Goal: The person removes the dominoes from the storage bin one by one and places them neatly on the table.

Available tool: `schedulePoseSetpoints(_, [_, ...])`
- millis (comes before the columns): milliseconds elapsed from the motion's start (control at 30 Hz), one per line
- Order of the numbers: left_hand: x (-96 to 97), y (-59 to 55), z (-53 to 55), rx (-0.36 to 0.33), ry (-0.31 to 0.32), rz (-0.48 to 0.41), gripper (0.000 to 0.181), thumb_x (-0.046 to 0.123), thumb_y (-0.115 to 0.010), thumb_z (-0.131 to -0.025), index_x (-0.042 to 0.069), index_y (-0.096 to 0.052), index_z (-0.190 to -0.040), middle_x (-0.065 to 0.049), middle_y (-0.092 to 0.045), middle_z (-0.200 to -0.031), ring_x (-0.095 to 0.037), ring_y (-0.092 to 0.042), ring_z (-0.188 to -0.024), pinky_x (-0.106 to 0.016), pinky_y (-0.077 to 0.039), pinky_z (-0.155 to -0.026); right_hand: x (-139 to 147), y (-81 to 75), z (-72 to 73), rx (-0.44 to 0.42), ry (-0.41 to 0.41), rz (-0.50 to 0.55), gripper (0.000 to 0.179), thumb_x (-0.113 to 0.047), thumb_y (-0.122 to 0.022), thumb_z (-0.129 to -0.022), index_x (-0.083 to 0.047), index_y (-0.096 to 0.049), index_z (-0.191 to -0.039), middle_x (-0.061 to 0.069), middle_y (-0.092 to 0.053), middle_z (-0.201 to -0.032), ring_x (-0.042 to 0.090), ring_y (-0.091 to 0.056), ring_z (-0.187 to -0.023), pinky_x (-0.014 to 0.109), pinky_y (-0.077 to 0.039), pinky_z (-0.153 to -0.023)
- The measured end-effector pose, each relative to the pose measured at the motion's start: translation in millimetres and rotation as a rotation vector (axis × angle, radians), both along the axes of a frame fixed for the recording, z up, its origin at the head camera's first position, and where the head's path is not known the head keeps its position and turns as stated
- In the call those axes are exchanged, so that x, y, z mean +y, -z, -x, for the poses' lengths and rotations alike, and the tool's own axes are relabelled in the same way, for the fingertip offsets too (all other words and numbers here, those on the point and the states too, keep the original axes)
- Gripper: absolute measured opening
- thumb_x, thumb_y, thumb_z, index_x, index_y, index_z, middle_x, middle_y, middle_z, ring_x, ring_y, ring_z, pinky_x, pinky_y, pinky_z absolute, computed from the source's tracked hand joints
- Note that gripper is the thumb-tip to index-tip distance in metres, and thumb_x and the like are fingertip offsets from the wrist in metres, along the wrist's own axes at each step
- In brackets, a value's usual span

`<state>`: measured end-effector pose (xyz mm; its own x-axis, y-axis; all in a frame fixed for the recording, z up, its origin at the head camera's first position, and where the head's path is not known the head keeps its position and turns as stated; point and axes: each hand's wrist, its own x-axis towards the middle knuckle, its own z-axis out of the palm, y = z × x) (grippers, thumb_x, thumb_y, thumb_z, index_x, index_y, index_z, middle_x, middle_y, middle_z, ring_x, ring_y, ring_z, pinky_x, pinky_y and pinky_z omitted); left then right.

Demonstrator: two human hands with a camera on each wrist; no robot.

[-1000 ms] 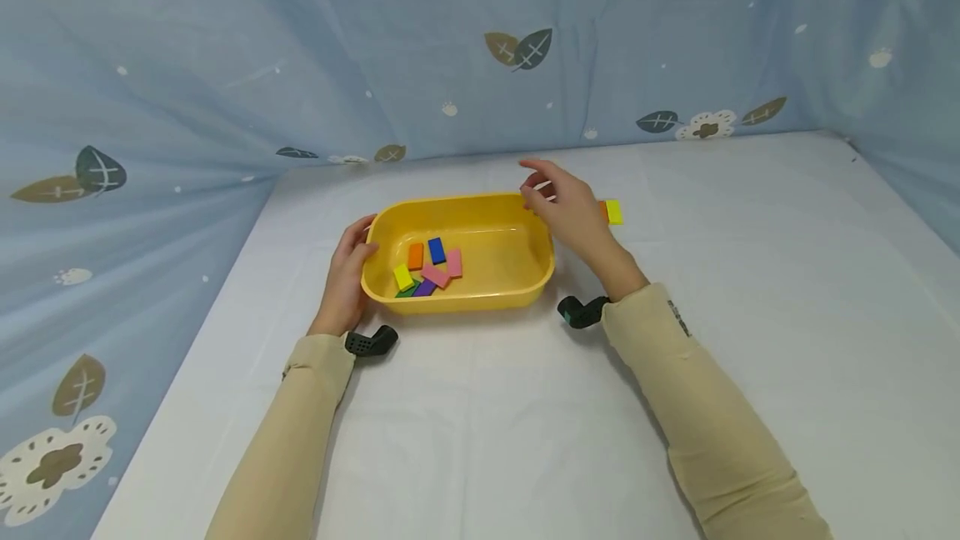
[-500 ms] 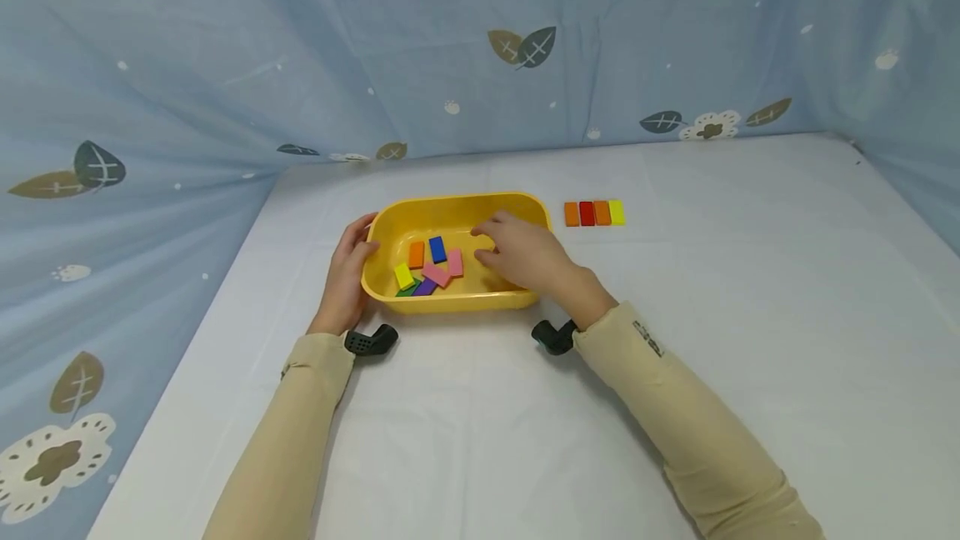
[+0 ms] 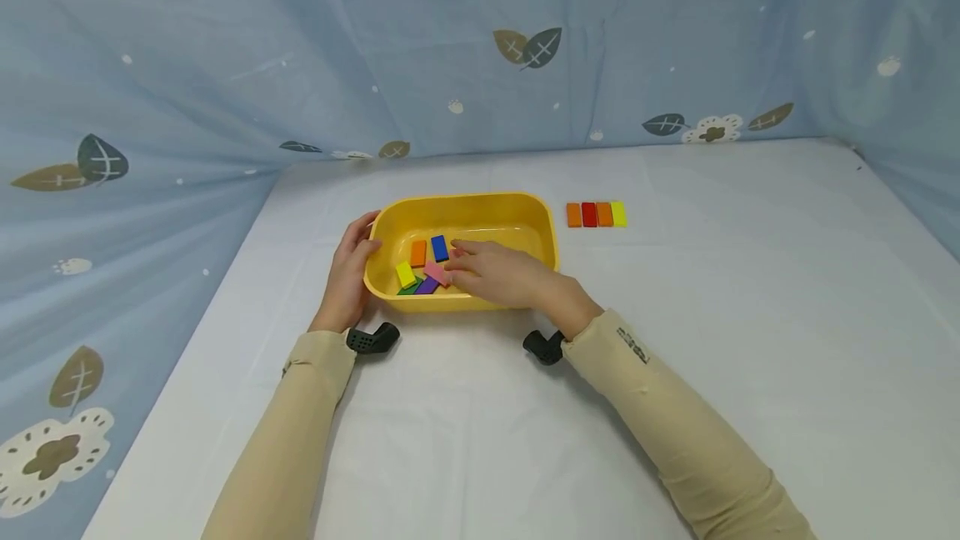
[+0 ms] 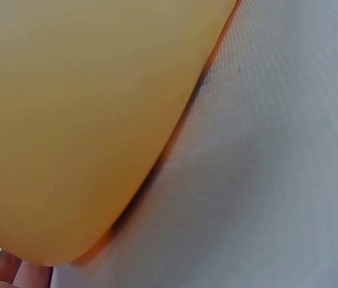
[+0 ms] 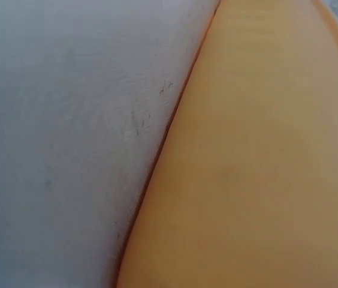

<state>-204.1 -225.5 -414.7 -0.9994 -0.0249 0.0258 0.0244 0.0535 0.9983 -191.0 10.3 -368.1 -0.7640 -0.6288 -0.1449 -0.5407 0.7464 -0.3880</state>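
Note:
My left hand (image 3: 349,273) grips the left end of a yellow plastic tub (image 3: 465,302), thumb over the rim and fingers along the outside. In the left wrist view, some fingers (image 4: 32,275) show beneath the tub's wall (image 4: 85,120). My right hand (image 3: 506,275) reaches into the tub, its extended fingers over a mostly covered pink block (image 3: 457,253). Beside them lie another pink block (image 3: 435,273), a blue block (image 3: 439,247), an orange block (image 3: 418,253), a yellow block (image 3: 406,275), a purple block (image 3: 427,286) and a green block (image 3: 409,287).
Right of the tub, a row of small blocks lies on the white cloth (image 3: 750,290): an orange one (image 3: 573,215), a red one (image 3: 588,214), a second orange one (image 3: 604,214) and a bright yellow one (image 3: 618,213). A blue patterned curtain (image 3: 420,40) hangs behind.
My right hand has moved left and down from above the tub's right rim to the pink block inside, uncovering the row on the cloth. The left hand keeps its grip.

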Motion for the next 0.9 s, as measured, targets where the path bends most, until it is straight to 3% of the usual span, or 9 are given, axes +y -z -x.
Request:
schedulePoseSetpoints(133, [-0.3,-0.6,-0.3,-0.008,-0.004,0.008,0.044,0.018,-0.04,-0.091,0.029,-0.035,-0.133,0.003,-0.035,-0.134,-0.017,-0.039,-0.118,-0.028,-0.035,-0.098,-1.3,1.0,0.9,-0.064,-0.025,-0.041,0.057,-0.052,-0.027,-0.091,-0.018,-0.039,-0.136,-0.002,-0.023,-0.145,0.017,-0.022,-0.132,0.036,-0.019,-0.107])
schedulePoseSetpoints(300, [-0.7,-1.1,-0.7,-0.001,-0.002,0.004,0.044,0.02,-0.041,-0.091,0.03,-0.035,-0.133,0.004,-0.034,-0.135,-0.017,-0.038,-0.119,-0.028,-0.035,-0.098,-3.0,-0.5,1.3,-0.059,-0.011,-0.063,0.058,-0.052,-0.029,-0.091,-0.017,-0.04,-0.135,-0.003,-0.025,-0.145,0.017,-0.023,-0.131,0.035,-0.019,-0.107])
schedulePoseSetpoints(500, [-2.0,-1.0,-2.0,-0.014,-0.013,0.021,0.043,0.021,-0.041,-0.091,0.031,-0.036,-0.133,0.004,-0.035,-0.134,-0.017,-0.038,-0.118,-0.028,-0.035,-0.098,-2.7,1.6,2.9,-0.087,-0.058,-0.064,0.055,-0.046,-0.027,-0.093,-0.016,-0.033,-0.138,-0.003,-0.015,-0.147,0.015,-0.016,-0.133,0.032,-0.015,-0.107])
schedulePoseSetpoints(600, [-1.0,-1.6,0.0,0.002,-0.005,0.016,0.043,0.022,-0.041,-0.091,0.03,-0.036,-0.133,0.004,-0.035,-0.134,-0.017,-0.039,-0.118,-0.029,-0.036,-0.097,-2.1,1.1,4.6,-0.095,-0.039,-0.049,0.054,-0.044,-0.028,-0.093,-0.015,-0.031,-0.139,-0.004,-0.019,-0.146,0.015,-0.018,-0.133,0.032,-0.016,-0.107])
schedulePoseSetpoints(800, [1.2,-0.8,1.4,0.005,0.009,0.008,0.043,0.021,-0.041,-0.091,0.029,-0.036,-0.133,0.004,-0.035,-0.134,-0.017,-0.039,-0.118,-0.027,-0.036,-0.096,-0.1,0.1,3.6,-0.06,0.005,-0.029,0.051,-0.047,-0.033,-0.091,-0.014,-0.055,-0.123,-0.003,-0.039,-0.134,0.015,-0.037,-0.118,0.031,-0.03,-0.1])
schedulePoseSetpoints(900, [0.3,-0.3,1.2,0.01,0.006,0.009,0.043,0.021,-0.042,-0.091,0.03,-0.036,-0.133,0.004,-0.035,-0.134,-0.017,-0.039,-0.118,-0.027,-0.037,-0.096,-0.1,-0.2,3.0,-0.041,0.0,-0.023,0.052,-0.047,-0.034,-0.091,-0.012,-0.055,-0.123,-0.001,-0.037,-0.135,0.016,-0.037,-0.119,0.031,-0.03,-0.101])
